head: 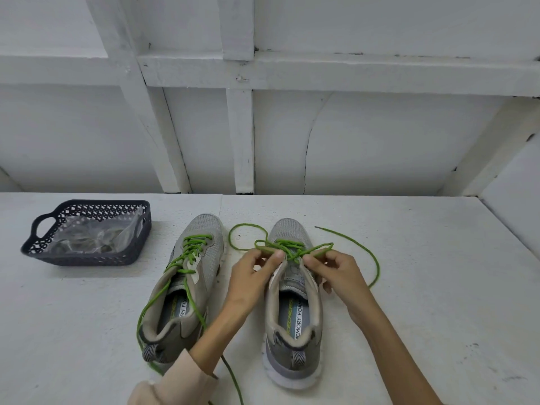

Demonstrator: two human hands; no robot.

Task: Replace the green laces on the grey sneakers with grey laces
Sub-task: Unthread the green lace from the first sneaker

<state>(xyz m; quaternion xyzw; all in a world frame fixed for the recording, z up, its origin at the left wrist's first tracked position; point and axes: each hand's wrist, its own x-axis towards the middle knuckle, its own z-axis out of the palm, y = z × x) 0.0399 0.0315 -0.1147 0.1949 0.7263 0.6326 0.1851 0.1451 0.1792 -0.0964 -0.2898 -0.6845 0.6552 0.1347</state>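
Observation:
Two grey sneakers stand side by side on the white table, toes pointing away from me. The left sneaker [187,276] keeps its green lace [191,249] threaded, with loose ends trailing past the heel. Over the right sneaker [293,305], my left hand [254,276] and my right hand [336,270] each pinch the loosened green lace [292,248] at the upper eyelets. Its free ends loop out onto the table on both sides. A clear bag [93,235], seemingly with laces inside, lies in the basket.
A dark plastic lattice basket [38,247] with handles sits on the table at the far left. A white panelled wall [292,127] rises just behind the table. A white side wall [517,200] borders the table on the right.

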